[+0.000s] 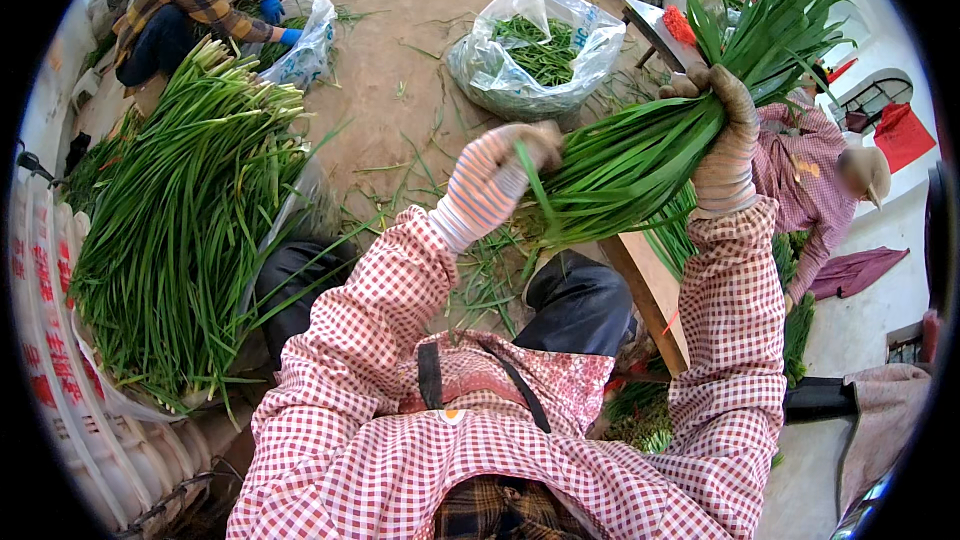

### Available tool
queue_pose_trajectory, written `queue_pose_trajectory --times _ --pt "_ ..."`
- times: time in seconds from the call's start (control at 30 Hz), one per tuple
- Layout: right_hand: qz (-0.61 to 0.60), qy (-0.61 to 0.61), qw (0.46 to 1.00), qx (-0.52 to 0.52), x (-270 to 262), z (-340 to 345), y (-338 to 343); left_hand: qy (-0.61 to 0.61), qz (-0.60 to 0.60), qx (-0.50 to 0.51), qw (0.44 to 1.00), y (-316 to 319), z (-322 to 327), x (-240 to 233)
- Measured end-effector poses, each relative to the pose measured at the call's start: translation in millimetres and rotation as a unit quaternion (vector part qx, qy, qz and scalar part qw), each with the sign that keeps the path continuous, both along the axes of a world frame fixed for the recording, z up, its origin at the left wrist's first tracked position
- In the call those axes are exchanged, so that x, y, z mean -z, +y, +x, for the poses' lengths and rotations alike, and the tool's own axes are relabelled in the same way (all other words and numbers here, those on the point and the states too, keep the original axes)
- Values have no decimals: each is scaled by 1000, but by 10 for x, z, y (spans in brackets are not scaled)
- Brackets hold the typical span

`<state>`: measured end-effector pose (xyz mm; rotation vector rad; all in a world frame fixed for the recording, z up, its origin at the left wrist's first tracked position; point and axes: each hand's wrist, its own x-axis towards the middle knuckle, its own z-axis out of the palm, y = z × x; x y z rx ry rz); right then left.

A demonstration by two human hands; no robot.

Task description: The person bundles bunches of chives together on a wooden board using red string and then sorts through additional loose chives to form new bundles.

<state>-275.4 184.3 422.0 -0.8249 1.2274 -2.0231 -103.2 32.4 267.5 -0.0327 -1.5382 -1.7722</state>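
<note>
In a striped, soiled work glove, my right hand (724,135) grips a thick bunch of green garlic chives (637,157) around its middle. The leafy ends fan out towards the upper right, and the stem ends hang low near my knee. My left hand (499,172), gloved the same way and blurred, is at the left edge of the bunch, with a loose leaf by its fingers. Whether it holds that leaf cannot be made out. A large heap of the same chives (195,225) lies at my left, its pale stem ends pointing away from me.
An open clear plastic bag (536,52) with green leaves stands on the floor ahead. A wooden board (649,292) is beside my right knee. Red ties (679,26) lie on a small stand. Two co-workers are near, one far left with blue gloves, one at right.
</note>
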Motion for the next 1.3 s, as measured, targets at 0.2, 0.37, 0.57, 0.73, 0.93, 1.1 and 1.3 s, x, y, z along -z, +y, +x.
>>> queue_pose_trajectory --times 0.2,0.37,0.57,0.73,0.93,1.1,1.3 --pt "-22 53 996 67 -142 -313 44 -339 -281 -120 890 -165 191 1079" --pt "28 139 977 161 -157 -199 -84 -644 -459 157 591 -101 637 1132" --pt "133 616 776 22 451 489 -482 -212 377 463 774 -125 351 307" --pt "-9 831 522 -193 933 1701 -507 -237 347 424 802 -285 704 223" --pt "-55 785 569 -238 1740 2015 -461 -347 320 399 786 -214 984 565" --pt "-160 568 744 -313 1498 1936 -176 -358 130 319 868 -251 1309 481" --pt "163 337 927 35 1667 1255 386 -429 143 363 815 -181 2045 485"
